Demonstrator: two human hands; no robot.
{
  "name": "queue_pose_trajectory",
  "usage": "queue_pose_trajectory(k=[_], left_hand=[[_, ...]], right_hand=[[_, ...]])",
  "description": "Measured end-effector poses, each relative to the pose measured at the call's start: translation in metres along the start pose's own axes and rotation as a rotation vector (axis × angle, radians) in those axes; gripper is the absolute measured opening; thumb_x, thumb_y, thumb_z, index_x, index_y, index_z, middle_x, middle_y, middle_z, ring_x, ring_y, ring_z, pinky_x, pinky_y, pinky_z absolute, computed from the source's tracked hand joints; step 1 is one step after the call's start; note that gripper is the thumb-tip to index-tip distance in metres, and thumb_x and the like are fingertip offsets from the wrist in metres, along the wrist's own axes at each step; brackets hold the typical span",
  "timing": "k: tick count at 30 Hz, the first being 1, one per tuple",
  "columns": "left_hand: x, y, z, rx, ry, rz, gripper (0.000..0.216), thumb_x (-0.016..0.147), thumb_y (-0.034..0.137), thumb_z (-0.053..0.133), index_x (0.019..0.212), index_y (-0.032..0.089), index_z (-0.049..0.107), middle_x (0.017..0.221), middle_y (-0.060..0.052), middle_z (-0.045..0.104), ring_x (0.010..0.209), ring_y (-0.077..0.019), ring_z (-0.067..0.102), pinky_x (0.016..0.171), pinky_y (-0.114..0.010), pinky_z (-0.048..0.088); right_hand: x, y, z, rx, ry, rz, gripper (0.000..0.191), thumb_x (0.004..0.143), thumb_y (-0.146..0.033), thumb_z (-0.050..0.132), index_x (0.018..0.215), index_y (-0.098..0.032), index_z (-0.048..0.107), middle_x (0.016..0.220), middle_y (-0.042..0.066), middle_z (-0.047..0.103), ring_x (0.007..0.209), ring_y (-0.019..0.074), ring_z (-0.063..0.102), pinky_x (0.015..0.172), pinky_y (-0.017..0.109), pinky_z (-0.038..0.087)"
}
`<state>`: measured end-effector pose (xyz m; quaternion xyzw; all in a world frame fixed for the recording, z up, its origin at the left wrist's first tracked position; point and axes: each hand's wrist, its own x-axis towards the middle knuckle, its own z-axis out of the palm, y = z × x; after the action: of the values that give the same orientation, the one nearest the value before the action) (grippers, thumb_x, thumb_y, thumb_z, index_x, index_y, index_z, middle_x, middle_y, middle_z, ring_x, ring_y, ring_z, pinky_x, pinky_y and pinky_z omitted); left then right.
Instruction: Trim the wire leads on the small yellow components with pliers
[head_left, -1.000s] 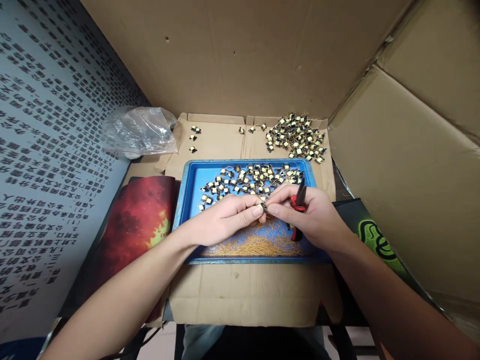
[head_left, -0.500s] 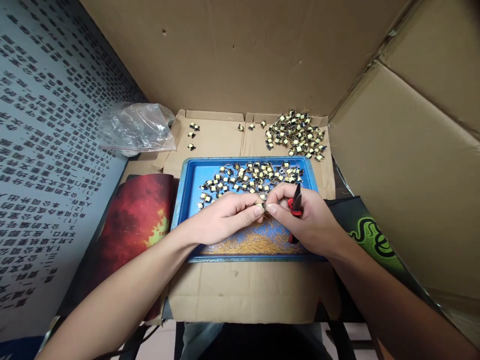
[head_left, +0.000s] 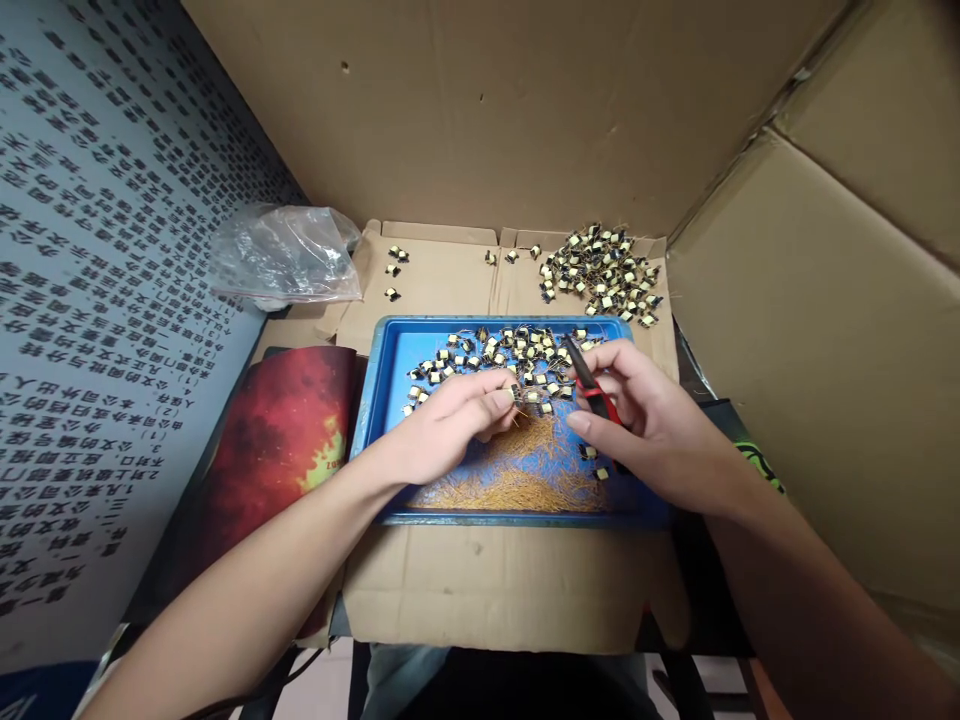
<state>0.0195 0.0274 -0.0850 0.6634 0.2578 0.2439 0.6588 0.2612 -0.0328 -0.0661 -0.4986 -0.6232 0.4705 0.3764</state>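
Between the thumb and fingers of my left hand (head_left: 457, 425) is a small transformer (head_left: 514, 393), black with a yellow wrap, its thin copper-coloured wires pointing down; the fingers partly cover it. My right hand (head_left: 645, 415) holds red-handled wire cutters (head_left: 589, 380), their dark jaws pointing up and left, apart from the transformer. Both hands are above a blue tray (head_left: 379, 420). Several similar transformers (head_left: 525, 345) lie heaped in its far half. Clipped copper-coloured wire ends (head_left: 517, 490) cover much of its near half.
Behind the tray at the right is a pile of transformers (head_left: 604, 270) on cardboard (head_left: 450, 285), with several single ones to its left. A clear plastic bag (head_left: 289, 255) lies at the back left. Cardboard walls (head_left: 480, 130) rise behind and at the right. A red mat (head_left: 277, 440) curls beside the tray.
My right hand has moved away from the left, and the cutters have swung from upright beside the fingers to slanting forward in its grip. My left hand still holds the transformer.
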Motion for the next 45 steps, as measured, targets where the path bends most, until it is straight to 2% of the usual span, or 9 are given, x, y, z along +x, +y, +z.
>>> queue_pose_trajectory(k=[4,9,16,25,30,35,38,41,45], left_hand=[[0.000,-0.001,0.000,-0.019,0.040,0.075,0.041,0.110,0.048,0.048,0.084,0.016,0.054,0.076,0.002,0.046,0.068,-0.0114,0.040,0.063,-0.027,0.034],[0.000,-0.002,-0.001,0.029,0.085,0.236,0.030,0.111,0.041,0.050,0.109,0.017,0.067,0.088,-0.002,0.060,0.079,-0.0132,0.054,0.072,-0.027,0.041],[0.000,-0.001,0.000,0.096,0.088,0.267,0.029,0.112,0.039,0.049,0.104,0.017,0.066,0.088,-0.001,0.061,0.080,-0.0111,0.056,0.075,-0.026,0.045],[0.001,-0.002,-0.003,0.090,0.095,0.234,0.030,0.111,0.042,0.049,0.110,0.018,0.066,0.091,-0.003,0.062,0.082,-0.0129,0.057,0.074,-0.026,0.046],[0.001,0.001,-0.002,0.239,0.117,0.260,0.029,0.112,0.038,0.047,0.106,0.017,0.066,0.089,-0.003,0.064,0.083,-0.0129,0.059,0.078,-0.027,0.047],[0.004,0.002,-0.001,0.431,0.150,0.280,0.027,0.112,0.033,0.046,0.102,0.016,0.063,0.086,-0.002,0.065,0.081,-0.0129,0.060,0.079,-0.028,0.046],[0.005,0.003,-0.001,0.493,0.152,0.259,0.030,0.113,0.034,0.045,0.098,0.015,0.063,0.083,-0.001,0.064,0.077,-0.0125,0.058,0.076,-0.027,0.044],[0.004,0.002,-0.001,0.386,0.110,0.190,0.035,0.113,0.038,0.046,0.092,0.015,0.063,0.080,0.000,0.060,0.074,-0.0116,0.055,0.072,-0.027,0.042],[0.005,-0.003,0.000,0.055,0.041,0.124,0.037,0.112,0.045,0.047,0.097,0.015,0.063,0.077,0.002,0.053,0.068,-0.0107,0.047,0.065,-0.026,0.037]], right_hand=[[-0.005,-0.003,-0.006,-0.203,-0.028,-0.097,0.024,0.105,-0.039,0.061,0.125,-0.027,0.066,0.123,0.008,0.070,0.115,0.0255,0.065,0.101,0.041,0.051],[-0.009,0.001,-0.003,-0.129,-0.023,-0.035,0.031,0.106,-0.044,0.059,0.130,-0.027,0.068,0.106,0.004,0.077,0.094,0.0211,0.073,0.083,0.035,0.057],[-0.009,-0.003,0.003,-0.209,-0.031,-0.170,0.025,0.105,-0.033,0.061,0.126,-0.026,0.073,0.107,0.002,0.079,0.092,0.0173,0.074,0.083,0.031,0.056],[-0.011,0.006,0.003,-0.213,0.028,-0.140,0.030,0.103,-0.037,0.062,0.125,-0.021,0.076,0.087,0.003,0.078,0.066,0.0141,0.066,0.062,0.028,0.053],[-0.011,0.006,0.007,-0.143,0.009,-0.105,0.030,0.105,-0.037,0.061,0.128,-0.024,0.075,0.089,0.002,0.079,0.070,0.0144,0.070,0.068,0.029,0.057],[-0.008,0.001,0.010,-0.220,0.022,-0.110,0.031,0.106,-0.033,0.058,0.130,-0.026,0.076,0.086,0.000,0.079,0.070,0.0148,0.071,0.076,0.031,0.060],[-0.009,-0.002,0.011,-0.282,0.038,-0.145,0.032,0.106,-0.030,0.057,0.131,-0.027,0.077,0.088,0.001,0.080,0.081,0.0172,0.076,0.082,0.031,0.061],[-0.012,-0.005,0.010,-0.389,0.039,-0.212,0.033,0.106,-0.026,0.055,0.131,-0.024,0.077,0.105,0.005,0.083,0.099,0.0202,0.079,0.090,0.031,0.061],[-0.012,-0.003,0.009,-0.468,0.038,-0.301,0.035,0.106,-0.026,0.053,0.133,-0.019,0.076,0.121,0.009,0.081,0.108,0.0215,0.078,0.096,0.032,0.060]])
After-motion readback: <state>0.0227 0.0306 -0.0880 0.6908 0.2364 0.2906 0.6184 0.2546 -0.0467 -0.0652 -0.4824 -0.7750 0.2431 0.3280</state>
